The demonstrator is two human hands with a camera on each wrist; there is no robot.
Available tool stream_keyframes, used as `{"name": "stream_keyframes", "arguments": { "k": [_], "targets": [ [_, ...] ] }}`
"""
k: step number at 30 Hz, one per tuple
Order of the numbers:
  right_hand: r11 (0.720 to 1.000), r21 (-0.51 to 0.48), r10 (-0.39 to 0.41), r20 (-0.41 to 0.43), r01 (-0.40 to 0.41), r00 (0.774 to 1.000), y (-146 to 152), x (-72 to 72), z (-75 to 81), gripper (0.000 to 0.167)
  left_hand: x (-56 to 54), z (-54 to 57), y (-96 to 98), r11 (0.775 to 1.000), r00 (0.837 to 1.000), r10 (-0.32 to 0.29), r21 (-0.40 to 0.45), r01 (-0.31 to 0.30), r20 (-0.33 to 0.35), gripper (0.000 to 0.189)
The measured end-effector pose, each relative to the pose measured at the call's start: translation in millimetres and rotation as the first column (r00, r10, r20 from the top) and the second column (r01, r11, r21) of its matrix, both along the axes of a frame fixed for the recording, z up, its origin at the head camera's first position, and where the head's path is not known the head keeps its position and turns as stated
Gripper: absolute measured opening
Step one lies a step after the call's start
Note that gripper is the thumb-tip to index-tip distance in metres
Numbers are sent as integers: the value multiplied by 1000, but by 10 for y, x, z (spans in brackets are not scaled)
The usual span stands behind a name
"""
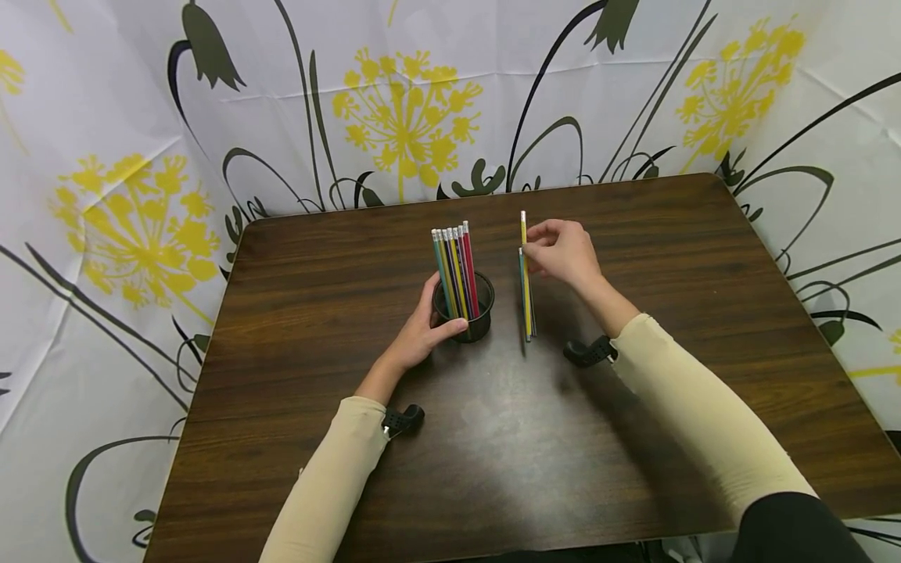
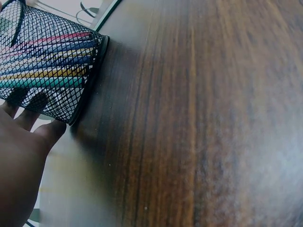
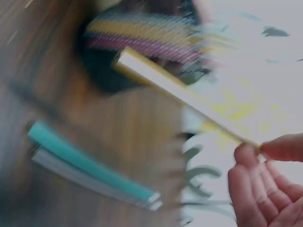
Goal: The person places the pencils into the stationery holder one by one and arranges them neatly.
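Observation:
A black mesh pencil cup (image 1: 482, 322) stands on the table with several pencils (image 1: 456, 266) upright in it, teal, yellow, dark and red. My left hand (image 1: 417, 336) grips the cup from its left side, thumb across the front; the left wrist view shows fingers beneath the mesh (image 2: 57, 52). To the right of the cup, my right hand (image 1: 563, 252) pinches a yellow pencil (image 3: 165, 90) near its eraser end, between thumb and fingertips. Below that pencil, a teal pencil (image 3: 90, 158) and a grey one (image 3: 85, 179) lie side by side on the table.
The dark wood-grain table (image 1: 296, 344) reaches back to a white curtain (image 1: 281, 133) with yellow and dark green plant prints. Black bands with small cameras (image 1: 403, 421) sit at both wrists over cream sleeves (image 1: 704, 407).

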State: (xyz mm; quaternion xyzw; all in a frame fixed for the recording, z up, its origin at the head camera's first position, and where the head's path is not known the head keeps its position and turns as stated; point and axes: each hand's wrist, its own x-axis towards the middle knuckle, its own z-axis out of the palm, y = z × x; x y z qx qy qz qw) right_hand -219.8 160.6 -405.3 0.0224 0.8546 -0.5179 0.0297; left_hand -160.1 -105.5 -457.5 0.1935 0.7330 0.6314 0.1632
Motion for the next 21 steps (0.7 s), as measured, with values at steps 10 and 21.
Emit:
{"name": "stream_keyframes", "arguments": {
  "k": [10,21],
  "targets": [
    [966,-229,42,-334,-124,942,-293,207,407,27,4,1,7,1000,1000,-1,6,1,7,87],
    [987,18,149,-494,-162,856,-438,320,304,21,1,0,-7,1000,1000,-7,9,7,9,87]
  ]
}}
